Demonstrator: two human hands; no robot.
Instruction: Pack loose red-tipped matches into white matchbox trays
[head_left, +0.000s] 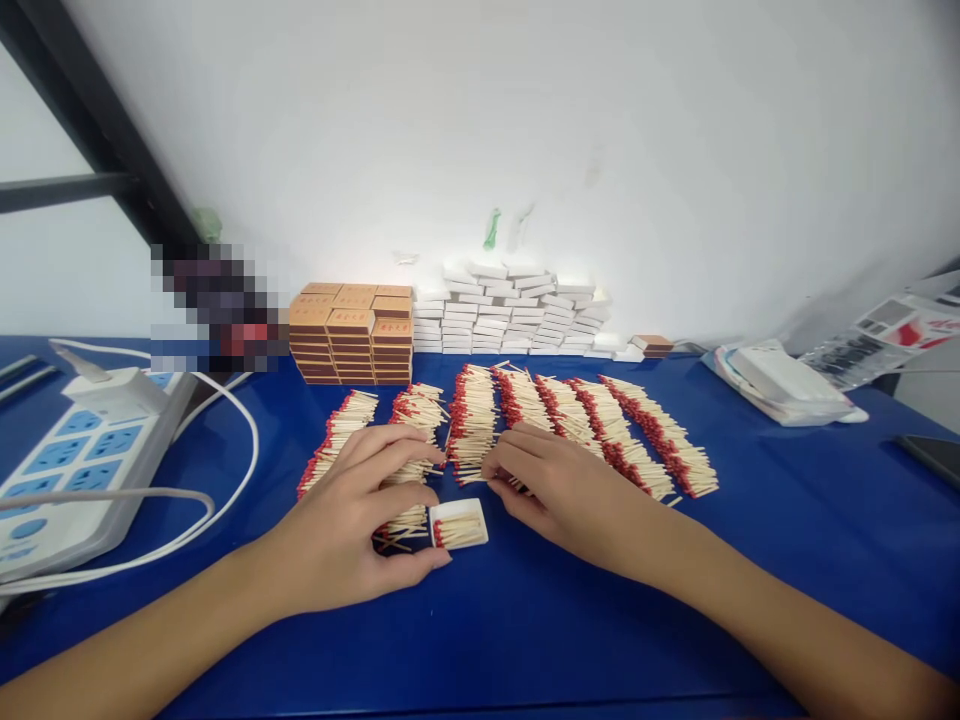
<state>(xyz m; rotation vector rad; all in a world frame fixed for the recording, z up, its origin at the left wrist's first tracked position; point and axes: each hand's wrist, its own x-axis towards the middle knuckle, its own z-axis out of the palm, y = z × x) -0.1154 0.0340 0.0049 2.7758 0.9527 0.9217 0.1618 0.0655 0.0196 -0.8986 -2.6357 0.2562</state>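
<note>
A white matchbox tray (pixel 469 508) lies on the blue table, with several red-headed matches (pixel 459 530) inside it. My left hand (pixel 367 510) grips the tray's left end between thumb and index finger, its other fingers stretched over a row of matches (pixel 420 405). Just right of the tray, my right hand (pixel 555 485) has its fingers curled and pressed together at the near ends of the middle match rows (pixel 474 410). Whatever its fingertips pinch is hidden. More rows of matches (pixel 660 440) fan out to the right, heads facing left.
Brown matchboxes (pixel 352 340) are stacked by the wall, beside a pile of white trays (pixel 510 310). One brown box (pixel 652 346) lies at that pile's right end. A power strip (pixel 82 460) with white cables occupies the left; plastic packets (pixel 784 380) and a dark phone-like object (pixel 930 458) are right.
</note>
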